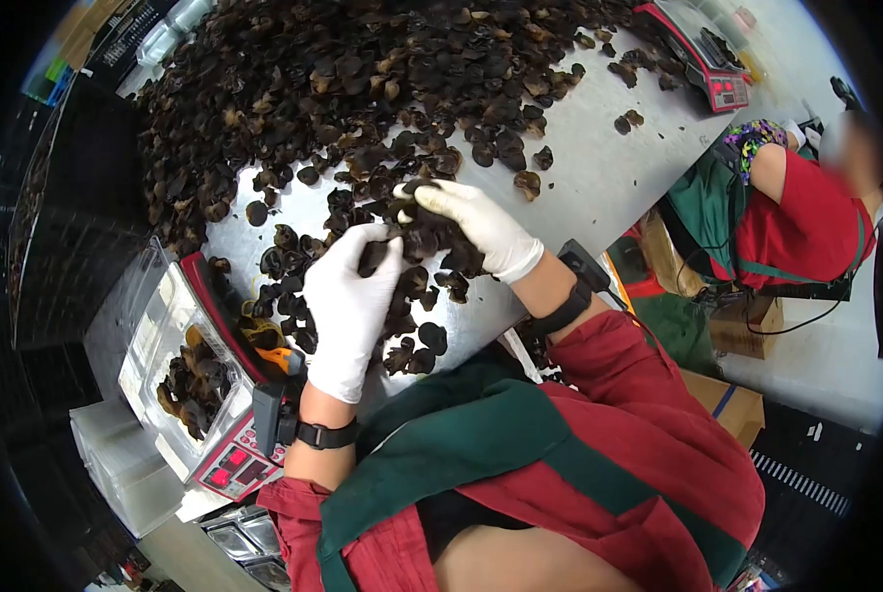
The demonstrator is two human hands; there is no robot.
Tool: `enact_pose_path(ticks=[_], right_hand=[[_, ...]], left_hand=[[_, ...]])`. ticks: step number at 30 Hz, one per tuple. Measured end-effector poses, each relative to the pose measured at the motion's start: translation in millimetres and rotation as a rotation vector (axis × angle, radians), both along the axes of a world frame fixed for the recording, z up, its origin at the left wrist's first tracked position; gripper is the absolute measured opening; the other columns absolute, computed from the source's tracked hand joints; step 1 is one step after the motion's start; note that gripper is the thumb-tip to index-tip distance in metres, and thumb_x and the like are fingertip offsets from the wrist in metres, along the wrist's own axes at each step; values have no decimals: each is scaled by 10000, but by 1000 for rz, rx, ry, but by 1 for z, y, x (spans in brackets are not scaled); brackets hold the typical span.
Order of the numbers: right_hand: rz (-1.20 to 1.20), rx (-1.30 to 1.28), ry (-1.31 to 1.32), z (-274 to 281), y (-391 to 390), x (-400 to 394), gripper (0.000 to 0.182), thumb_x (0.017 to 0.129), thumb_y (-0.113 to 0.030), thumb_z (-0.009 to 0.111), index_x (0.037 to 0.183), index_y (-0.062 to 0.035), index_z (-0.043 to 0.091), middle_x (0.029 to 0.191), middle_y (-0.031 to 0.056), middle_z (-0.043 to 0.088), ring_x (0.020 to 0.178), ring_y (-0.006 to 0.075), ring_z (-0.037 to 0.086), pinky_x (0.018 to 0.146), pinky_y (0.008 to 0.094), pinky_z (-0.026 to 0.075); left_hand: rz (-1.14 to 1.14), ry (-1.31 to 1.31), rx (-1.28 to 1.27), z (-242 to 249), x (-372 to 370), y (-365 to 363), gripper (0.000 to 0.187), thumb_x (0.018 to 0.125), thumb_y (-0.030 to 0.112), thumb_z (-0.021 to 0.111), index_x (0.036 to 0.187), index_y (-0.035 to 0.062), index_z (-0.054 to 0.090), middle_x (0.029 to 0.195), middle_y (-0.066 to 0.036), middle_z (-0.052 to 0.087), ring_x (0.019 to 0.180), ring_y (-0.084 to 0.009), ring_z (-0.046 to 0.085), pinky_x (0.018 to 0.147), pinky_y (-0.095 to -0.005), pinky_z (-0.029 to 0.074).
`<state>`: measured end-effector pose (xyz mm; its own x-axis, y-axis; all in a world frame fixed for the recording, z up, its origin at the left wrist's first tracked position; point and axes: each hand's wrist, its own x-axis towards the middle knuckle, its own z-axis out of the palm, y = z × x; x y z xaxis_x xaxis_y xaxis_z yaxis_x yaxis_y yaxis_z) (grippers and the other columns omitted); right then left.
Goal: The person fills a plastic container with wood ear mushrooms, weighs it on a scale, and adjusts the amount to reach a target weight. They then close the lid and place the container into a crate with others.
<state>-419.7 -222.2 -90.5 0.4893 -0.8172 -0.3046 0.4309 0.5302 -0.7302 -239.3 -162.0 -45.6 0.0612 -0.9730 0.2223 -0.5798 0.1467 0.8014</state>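
A big heap of dark dried mushrooms [362, 79] covers the grey table [599, 168]. Both my hands wear white gloves. My left hand [347, 311] and my right hand [481, 227] cup a clump of these mushrooms [426, 237] between them, just above the table near its front edge. More loose pieces lie scattered under and around the hands. To the left of my left hand stands a red scale [229, 454] carrying a clear plastic container [170, 355] with some mushrooms inside.
Black crates [66, 227] stand at the left. Stacked clear containers [115, 464] sit beside the scale. A second red scale [708, 59] is at the table's far end. Another person in a red shirt [797, 217] sits at the right, with cardboard boxes [728, 405] on the floor.
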Motion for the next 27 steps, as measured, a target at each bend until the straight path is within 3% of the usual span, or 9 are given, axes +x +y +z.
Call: enact_pose_path(ticks=[6,10,13,16,17,20,22,25,27], right_hand=[[-36,105,-168,-6,-26,-46,350,1026,-306,551,1255,-55,635,1002,64,705,779,155,714,516,234,558],[-75,-20,0,16,-32,-60,429,1044,-316,504,1343,-17,570,1121,109,697,968,164,683,770,298,582],[-103,-60,1,34,-21,-59,398,1046,-264,503,1327,7,582,1132,107,688,972,194,688,856,373,598],[-164,42,8,34,-15,-38,422,1043,-270,508,1370,-5,539,1184,113,668,992,186,682,759,317,610],[152,-1,-223,9,-28,-53,437,1040,-290,517,1382,-18,526,1171,115,667,964,196,691,677,279,602],[-202,169,-16,53,-6,18,437,1036,-311,523,1367,-26,544,1083,108,682,823,215,713,600,245,568],[158,80,-223,41,-14,35,401,1021,-270,556,1327,-12,577,1063,104,692,862,208,699,681,265,589],[283,-37,-247,74,-5,102,369,1006,-253,583,1280,-7,612,1025,75,682,869,185,690,783,324,588],[295,-104,-181,103,9,150,338,983,-238,620,1232,-10,625,992,62,667,862,178,689,774,319,589]], left_hand=[[-72,170,126,14,-10,7,102,855,74,734,945,32,712,795,-56,712,694,-93,647,679,-238,515],[-464,408,234,9,-53,29,228,894,111,704,1109,36,721,889,-28,706,763,-38,613,702,-202,481],[-381,998,586,30,-14,18,336,1025,233,523,1252,4,617,718,19,519,563,-44,411,523,-196,322],[-276,1473,600,24,23,27,399,1060,285,441,1294,-13,565,736,-26,527,523,-85,390,472,-221,311],[-200,1581,650,30,33,32,429,1060,315,431,1299,-16,563,753,-57,553,521,-103,403,462,-225,320],[-46,1652,630,44,56,50,487,1036,375,471,1313,-17,555,848,-98,628,538,-131,445,432,-223,330],[-30,1683,558,52,77,65,457,1047,327,468,1344,-14,537,944,-122,650,567,-130,482,471,-203,331],[257,1216,265,95,104,90,283,1070,113,406,1280,18,570,867,-45,598,609,-56,459,481,-184,285],[381,245,-7,79,151,107,232,1063,199,465,1188,66,609,743,0,558,608,-43,478,484,-170,297]])
